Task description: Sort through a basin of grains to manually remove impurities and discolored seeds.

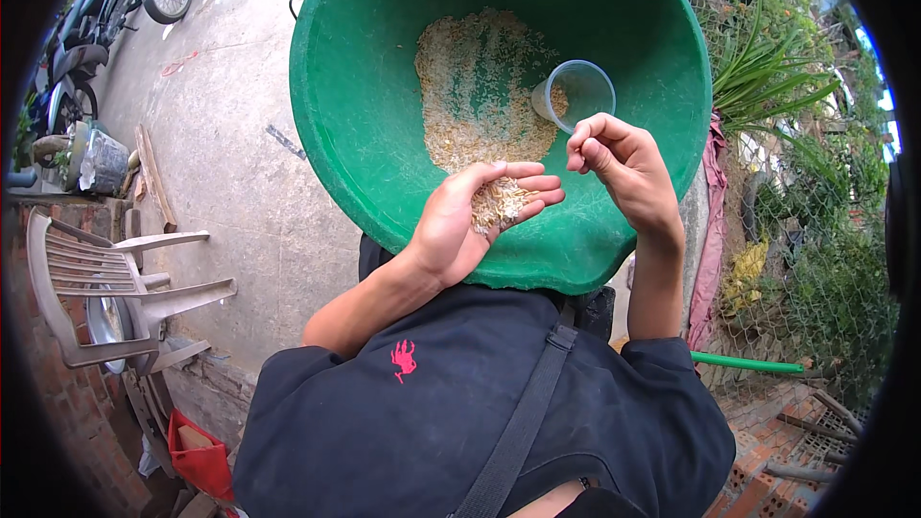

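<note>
My left hand (443, 238) is palm up and cupped over the near part of a wide green basin (355, 67). A small heap of pale, broken grain (499, 205) rests in the palm and along the fingers. To its right, my right hand (631, 171) is raised above the basin with thumb and fingertips pinched together; whatever is between them is too small to make out. More pale grain (470, 120) is spread over the basin's bottom. A clear plastic cup (597, 86) lies tilted in it just beyond my right hand, with some grain inside.
A plastic chair (91, 278) lies tipped at the left, near a wooden plank (153, 177) and a red bag (200, 456). Motorbikes (82, 48) stand far left on the concrete. Along the right run a wire fence (767, 297), plants (772, 82) and a green pole (748, 362).
</note>
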A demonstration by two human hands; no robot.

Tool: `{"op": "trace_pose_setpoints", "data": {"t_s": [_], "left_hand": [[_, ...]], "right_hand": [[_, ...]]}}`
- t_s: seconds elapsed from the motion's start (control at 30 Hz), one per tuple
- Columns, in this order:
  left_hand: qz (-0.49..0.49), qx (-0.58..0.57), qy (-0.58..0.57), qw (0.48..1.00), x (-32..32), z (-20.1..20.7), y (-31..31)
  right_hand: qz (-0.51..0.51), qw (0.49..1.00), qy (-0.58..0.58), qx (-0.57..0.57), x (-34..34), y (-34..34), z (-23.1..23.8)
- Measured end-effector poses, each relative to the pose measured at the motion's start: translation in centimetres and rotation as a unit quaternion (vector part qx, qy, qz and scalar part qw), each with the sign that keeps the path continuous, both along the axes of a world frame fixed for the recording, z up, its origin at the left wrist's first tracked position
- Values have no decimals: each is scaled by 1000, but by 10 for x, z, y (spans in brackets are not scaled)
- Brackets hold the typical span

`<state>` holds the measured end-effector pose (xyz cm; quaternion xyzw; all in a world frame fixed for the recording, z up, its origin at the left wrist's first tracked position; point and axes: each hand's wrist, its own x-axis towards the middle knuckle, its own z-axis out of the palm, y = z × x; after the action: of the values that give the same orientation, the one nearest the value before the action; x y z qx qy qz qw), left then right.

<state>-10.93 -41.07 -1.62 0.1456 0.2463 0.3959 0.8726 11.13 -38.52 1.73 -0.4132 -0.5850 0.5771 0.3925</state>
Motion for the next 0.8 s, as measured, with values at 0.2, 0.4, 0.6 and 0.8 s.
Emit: {"op": "trace_pose_setpoints", "data": {"t_s": [0.2,0.4,0.6,0.8], "left_hand": [[2,4,7,1000,-2,3,1],[3,0,13,1000,-2,5,0],[-3,3,13,1000,0,3,-1],[-3,1,12,1000,-1,3,0]], "right_hand": [[-90,968,-191,134,8,18,20],[-105,908,-325,242,26,48,27],[-143,907,-301,259,32,54,13],[-133,909,-317,235,33,52,7]]}}
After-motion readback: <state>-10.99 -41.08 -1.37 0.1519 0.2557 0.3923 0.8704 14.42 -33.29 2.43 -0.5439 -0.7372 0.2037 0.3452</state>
